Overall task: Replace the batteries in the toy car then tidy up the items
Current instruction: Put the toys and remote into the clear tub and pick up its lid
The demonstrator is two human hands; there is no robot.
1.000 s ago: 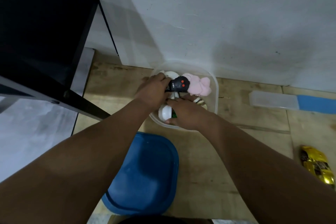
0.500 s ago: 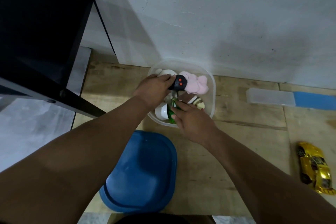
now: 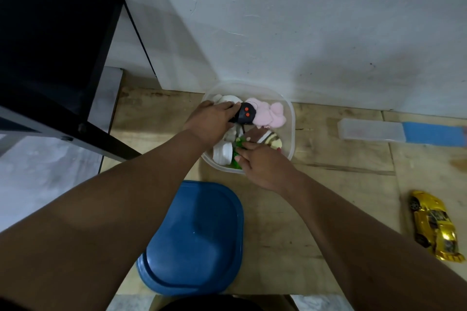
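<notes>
A clear plastic tub (image 3: 290,118) stands on the wooden floor against the white wall. It holds a pink soft toy (image 3: 271,115), white items and a brown striped toy (image 3: 271,140). My left hand (image 3: 209,121) grips a black remote with orange buttons (image 3: 244,115) over the tub. My right hand (image 3: 262,164) reaches into the tub's near side and its fingers pinch a green packet (image 3: 237,150). A gold toy car (image 3: 436,227) lies on the floor at the far right.
The tub's blue lid (image 3: 194,240) lies on the floor just in front of me. A clear and blue flat case (image 3: 401,131) lies right of the tub by the wall. A black table frame (image 3: 63,108) stands at the left.
My right hand has drawn back toward the tub's near rim, uncovering the green packet and the striped toy. My left hand still holds the remote in about the same place.
</notes>
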